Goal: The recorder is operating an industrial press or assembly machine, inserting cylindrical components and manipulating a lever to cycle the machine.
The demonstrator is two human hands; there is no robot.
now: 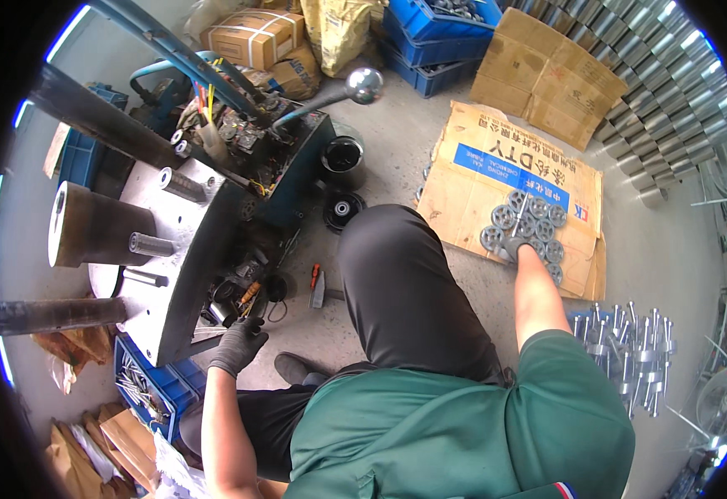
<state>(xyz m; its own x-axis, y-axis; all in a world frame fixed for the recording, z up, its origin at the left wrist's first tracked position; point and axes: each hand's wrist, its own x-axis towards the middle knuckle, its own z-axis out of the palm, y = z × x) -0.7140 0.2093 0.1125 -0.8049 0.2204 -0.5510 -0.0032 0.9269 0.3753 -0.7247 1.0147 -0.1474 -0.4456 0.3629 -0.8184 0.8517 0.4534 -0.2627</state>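
Right hand (513,247), gloved, was stretched forward and to my right, fingers curled down among the metal wheels (526,223); could not tell whether they had closed on one. The wheels lay flat in a tight cluster on the flattened cardboard (472,179) on the floor, directly under and just ahead of that hand, the cluster running from upper left to lower right toward my arm. Right hand was plainly the nearer; left was well apart, across my knee (397,274).

Left hand (239,343), gloved dark, fingers bent and resting at the lower edge of the grey machine plate (176,274), holding nothing I could make out.

Room: bare cardboard lay left of the wheels; its far edge met another cardboard sheet. A stand of shiny shafted parts (630,349) crowded close by my right elbow. A blue bin (151,391) of small parts sat below the left hand, the ball-ended lever (362,85) ahead.
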